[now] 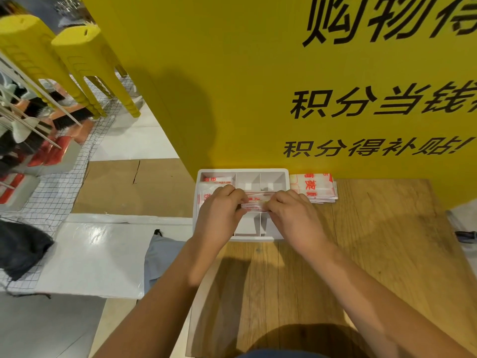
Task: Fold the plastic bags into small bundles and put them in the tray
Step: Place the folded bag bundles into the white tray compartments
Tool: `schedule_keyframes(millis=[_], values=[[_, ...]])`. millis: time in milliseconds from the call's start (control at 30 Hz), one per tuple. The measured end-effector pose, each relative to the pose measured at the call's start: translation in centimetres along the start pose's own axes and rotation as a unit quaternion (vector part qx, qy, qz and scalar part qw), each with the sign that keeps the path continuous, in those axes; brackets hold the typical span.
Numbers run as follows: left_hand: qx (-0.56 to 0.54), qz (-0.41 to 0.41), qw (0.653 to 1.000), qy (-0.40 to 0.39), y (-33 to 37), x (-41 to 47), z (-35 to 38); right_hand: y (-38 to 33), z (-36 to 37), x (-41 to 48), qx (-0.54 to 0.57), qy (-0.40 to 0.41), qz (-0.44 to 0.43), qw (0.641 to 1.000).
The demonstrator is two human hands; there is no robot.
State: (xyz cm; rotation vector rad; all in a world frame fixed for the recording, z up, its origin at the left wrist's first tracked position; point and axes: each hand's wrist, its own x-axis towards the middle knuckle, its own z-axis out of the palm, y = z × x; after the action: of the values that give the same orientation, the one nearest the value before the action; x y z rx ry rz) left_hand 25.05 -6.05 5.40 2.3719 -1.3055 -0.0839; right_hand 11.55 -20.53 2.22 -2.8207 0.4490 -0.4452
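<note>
Left hand (219, 215) and right hand (291, 218): fingers curled, pinching opposite ends of a narrow folded plastic bag (254, 206) held between them; white tray (242, 171) directly beneath the fingers; flat bag stack (317, 187) just beyond the right fingers.

Your left hand (219, 215) and right hand (291, 218) pinch the two ends of a narrow folded plastic bag (254, 206) over the white tray (242, 171) | folded bundles (214, 180) lie in its left compartments | a stack of bags (317, 188) sits just right of the tray on the wooden counter (361, 241) | a yellow sign board (258, 99) stands behind.
</note>
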Motion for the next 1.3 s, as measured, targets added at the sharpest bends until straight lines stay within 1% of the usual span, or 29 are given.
schedule_keyframes(millis=[133, 200, 300, 367, 433, 500, 633, 700, 733, 833, 900, 1000, 1067, 1200, 1300], values=[[-0.01, 0.006, 1.0, 0.005, 0.2, -0.2, -0.4, -0.4, -0.8, 0.0, 0.031, 0.003, 0.001, 1.0], [-0.01, 0.014, 1.0, 0.0, 0.8, -0.3, -0.4, -0.2, -1.6, -0.5, 0.059, 0.002, 0.025, 0.998], [-0.014, 0.032, 0.999, -0.007, 2.2, -0.1, -0.1, 1.5, -3.1, -1.5, 0.097, 0.02, 0.112, 0.989], [-0.02, 0.042, 0.999, -0.015, 3.6, 0.4, 0.2, 3.6, -3.8, -2.1, 0.086, 0.026, 0.176, 0.98], [-0.023, 0.055, 0.998, -0.022, 5.1, 1.0, 0.7, 6.1, -4.0, -2.3, 0.054, 0.01, 0.208, 0.977], [-0.023, 0.061, 0.997, -0.037, 6.4, 1.9, 1.3, 8.1, -4.1, -2.0, 0.03, -0.027, 0.207, 0.978], [0.003, 0.066, 0.995, -0.072, 8.4, 4.1, 2.9, 10.1, -3.7, -1.1, -0.012, -0.114, 0.127, 0.985], [0.019, 0.071, 0.994, -0.086, 9.2, 5.1, 3.5, 10.5, -3.4, -1.4, -0.029, -0.157, 0.112, 0.981], [0.027, 0.073, 0.993, -0.092, 9.5, 5.6, 3.8, 10.7, -3.3, -1.9, -0.025, -0.158, 0.113, 0.981], [0.057, 0.072, 0.989, -0.114, 10.6, 6.8, 4.7, 11.6, -3.4, -3.9, 0.006, -0.11, 0.103, 0.989], [0.096, 0.078, 0.982, -0.142, 11.7, 7.5, 5.6, 12.3, -3.4, -4.9, 0.02, -0.094, 0.104, 0.99], [0.155, 0.074, 0.966, -0.192, 13.3, 7.6, 7.4, 13.2, -3.5, -5.6, 0.053, -0.079, 0.111, 0.989], [0.178, 0.06, 0.96, -0.209, 14.0, 7.3, 8.3, 13.6, -3.8, -5.9, 0.071, -0.079, 0.117, 0.987], [0.168, 0.045, 0.962, -0.209, 14.6, 6.8, 8.9, 13.9, -4.8, -5.8, 0.083, -0.073, 0.138, 0.984], [0.121, 0.044, 0.971, -0.203, 15.0, 6.2, 8.5, 14.3, -5.4, -5.7, 0.103, -0.065, 0.152, 0.981]])
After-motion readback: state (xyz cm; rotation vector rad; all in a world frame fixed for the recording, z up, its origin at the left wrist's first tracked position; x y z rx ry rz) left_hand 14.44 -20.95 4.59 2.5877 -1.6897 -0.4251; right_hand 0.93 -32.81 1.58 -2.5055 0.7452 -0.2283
